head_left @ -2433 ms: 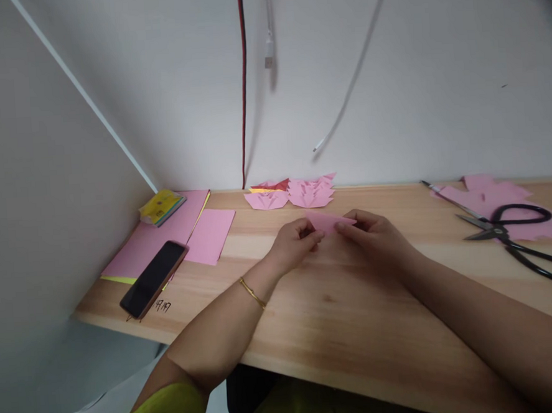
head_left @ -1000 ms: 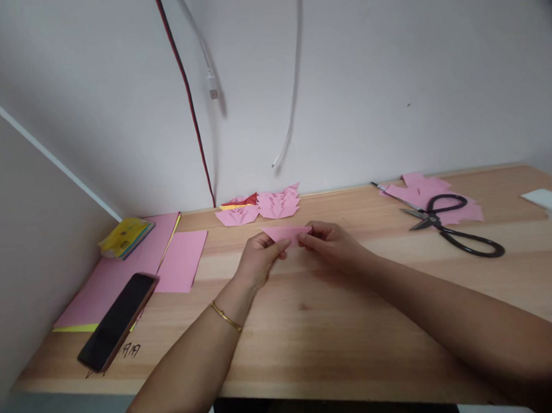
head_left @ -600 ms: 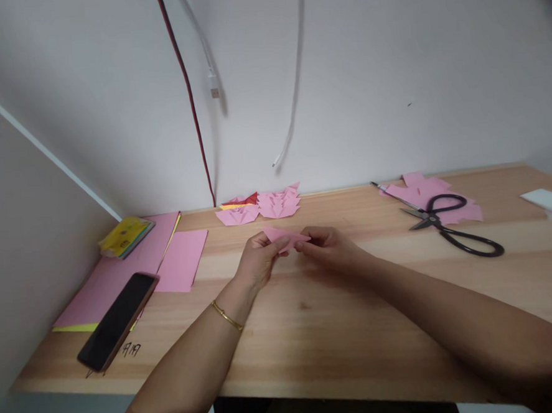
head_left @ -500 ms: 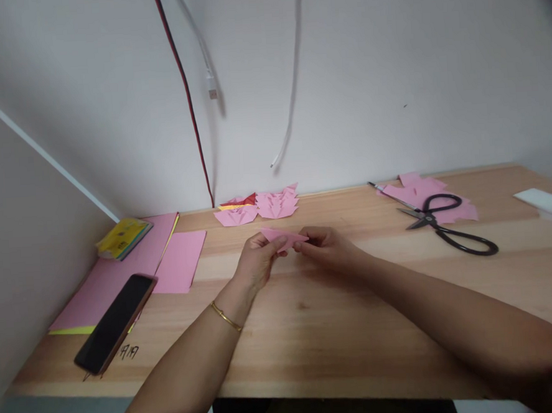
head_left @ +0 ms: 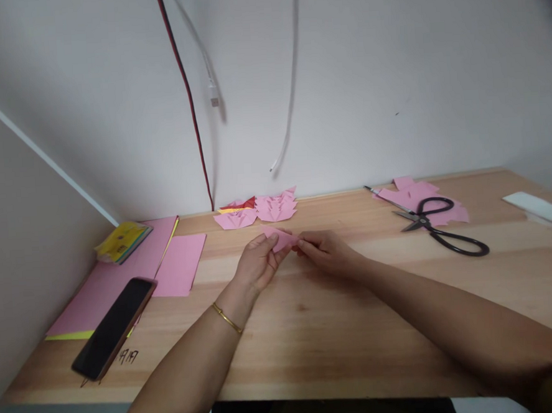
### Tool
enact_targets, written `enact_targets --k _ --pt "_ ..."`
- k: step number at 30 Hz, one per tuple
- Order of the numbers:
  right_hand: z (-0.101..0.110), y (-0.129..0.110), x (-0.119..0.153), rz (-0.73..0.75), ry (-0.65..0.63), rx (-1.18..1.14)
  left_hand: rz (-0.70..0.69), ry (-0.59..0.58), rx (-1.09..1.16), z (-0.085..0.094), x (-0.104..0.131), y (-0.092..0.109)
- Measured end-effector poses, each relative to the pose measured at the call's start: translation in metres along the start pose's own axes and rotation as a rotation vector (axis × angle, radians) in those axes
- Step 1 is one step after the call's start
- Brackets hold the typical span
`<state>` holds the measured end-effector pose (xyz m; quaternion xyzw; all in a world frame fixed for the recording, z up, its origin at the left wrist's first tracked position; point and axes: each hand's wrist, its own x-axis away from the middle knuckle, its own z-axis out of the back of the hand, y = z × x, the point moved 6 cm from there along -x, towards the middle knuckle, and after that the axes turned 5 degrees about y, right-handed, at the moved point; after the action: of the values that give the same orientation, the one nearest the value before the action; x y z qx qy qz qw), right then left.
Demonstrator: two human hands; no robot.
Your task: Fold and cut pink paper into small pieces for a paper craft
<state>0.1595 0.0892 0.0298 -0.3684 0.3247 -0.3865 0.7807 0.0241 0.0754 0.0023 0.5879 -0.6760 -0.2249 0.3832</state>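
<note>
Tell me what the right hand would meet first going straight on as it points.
The pink paper, which the right hand pinches at one tip, lies first in that line; just beyond it most likely comes the left hand, though depth there is hard to judge.

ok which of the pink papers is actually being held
The small folded piece, gripped by the left hand and right hand; the pink sheets at left, folded shapes by the wall and scraps at right are unheld.
</note>
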Motion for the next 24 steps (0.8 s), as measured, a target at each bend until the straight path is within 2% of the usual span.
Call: enact_targets --k 5,12,18,21,24 --pt "0.000 0.000 0.000 0.014 -0.009 0.065 0.041 0.033 -0.132 0.007 -0.002 -0.005" --pt "0.000 0.002 0.000 -0.003 -0.008 0.047 -0.035 0.086 -0.219 0.011 -0.004 -0.002" --pt "0.002 0.000 0.001 0.039 0.005 0.021 0.049 -0.026 -0.141 0.003 -0.001 -0.005" --pt "0.003 -0.003 0.001 0.066 0.018 -0.010 0.066 -0.046 -0.064 -0.001 0.001 -0.005" --pt "0.004 -0.004 0.002 0.076 0.023 -0.003 0.074 -0.065 -0.123 -0.004 0.003 -0.008"
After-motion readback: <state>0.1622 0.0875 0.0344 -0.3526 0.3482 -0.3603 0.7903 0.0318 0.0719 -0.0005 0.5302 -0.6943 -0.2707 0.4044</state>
